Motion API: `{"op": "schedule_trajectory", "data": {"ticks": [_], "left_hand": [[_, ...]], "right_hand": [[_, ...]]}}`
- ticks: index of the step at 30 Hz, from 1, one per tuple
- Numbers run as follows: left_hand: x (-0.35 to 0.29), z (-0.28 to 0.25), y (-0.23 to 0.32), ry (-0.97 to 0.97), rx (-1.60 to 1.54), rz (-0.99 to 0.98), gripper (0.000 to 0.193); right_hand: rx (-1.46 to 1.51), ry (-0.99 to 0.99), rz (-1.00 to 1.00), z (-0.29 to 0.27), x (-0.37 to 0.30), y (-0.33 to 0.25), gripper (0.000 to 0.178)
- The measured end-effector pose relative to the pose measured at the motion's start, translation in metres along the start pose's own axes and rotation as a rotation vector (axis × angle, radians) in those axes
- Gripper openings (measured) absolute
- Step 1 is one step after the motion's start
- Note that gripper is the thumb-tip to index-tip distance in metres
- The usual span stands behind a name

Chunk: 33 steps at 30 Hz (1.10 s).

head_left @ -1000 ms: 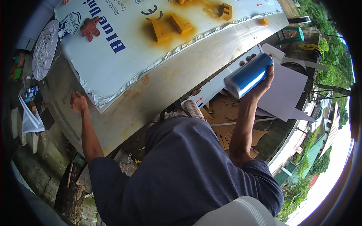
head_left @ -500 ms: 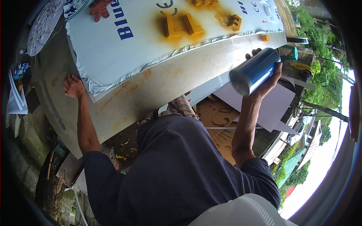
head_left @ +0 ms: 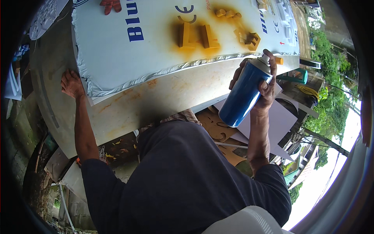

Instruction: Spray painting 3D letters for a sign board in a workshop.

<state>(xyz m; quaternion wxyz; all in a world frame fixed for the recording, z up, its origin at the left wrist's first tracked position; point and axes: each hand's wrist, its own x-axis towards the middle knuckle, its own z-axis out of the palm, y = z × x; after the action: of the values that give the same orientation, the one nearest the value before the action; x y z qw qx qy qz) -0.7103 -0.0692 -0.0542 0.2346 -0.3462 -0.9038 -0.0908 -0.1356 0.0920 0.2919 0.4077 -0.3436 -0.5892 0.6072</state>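
Observation:
My right hand (head_left: 267,87) grips a blue spray can (head_left: 242,95), its fingers wrapped round the upper part and the index finger on the white nozzle. The can tilts, nozzle up and to the right, above the table's near edge. Resting on the table beside the left edge of a white board (head_left: 105,66), my left hand (head_left: 73,84) has its fingers laid on the surface. Yellow-painted pieces stand on the board: an L-shaped one (head_left: 186,37), a bar-like one (head_left: 209,38), a hexagonal one (head_left: 253,41) and small rounded ones (head_left: 228,14). Yellow overspray surrounds them.
A dark red piece (head_left: 111,6) lies at the board's far left. A small yellow cylinder (head_left: 279,61) stands past the can, near a green stool (head_left: 298,76). Below the table's edge are white sheets (head_left: 278,117) and cut brown boards (head_left: 212,123). The metal tabletop (head_left: 128,109) is stained.
The can has swung from lying sideways, base toward me, to a more upright tilt with its nozzle showing under my index finger. My left hand stays beside the board. The view has shifted slightly.

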Motion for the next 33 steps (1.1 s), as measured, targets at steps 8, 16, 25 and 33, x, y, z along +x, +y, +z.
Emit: {"op": "schedule_trajectory", "data": {"ticks": [8,16,25,33], "left_hand": [[-0.001,0.001,-0.005,-0.078,-0.004,-0.022,0.036],[-0.001,0.007,-0.02,-0.042,-0.007,0.074,0.035],[0.002,-0.003,-0.023,-0.061,0.052,0.16,0.03],[-0.002,0.001,-0.035,-0.036,0.077,0.274,0.038]], "right_hand": [[-0.786,0.077,-0.093,-0.085,0.11,-0.051,0.082],[-1.212,-0.176,0.012,-0.113,0.217,-0.041,0.069],[-1.26,-0.348,0.139,-0.117,0.282,0.003,0.063],[-1.374,-0.492,0.31,-0.108,0.325,0.035,0.064]]}}
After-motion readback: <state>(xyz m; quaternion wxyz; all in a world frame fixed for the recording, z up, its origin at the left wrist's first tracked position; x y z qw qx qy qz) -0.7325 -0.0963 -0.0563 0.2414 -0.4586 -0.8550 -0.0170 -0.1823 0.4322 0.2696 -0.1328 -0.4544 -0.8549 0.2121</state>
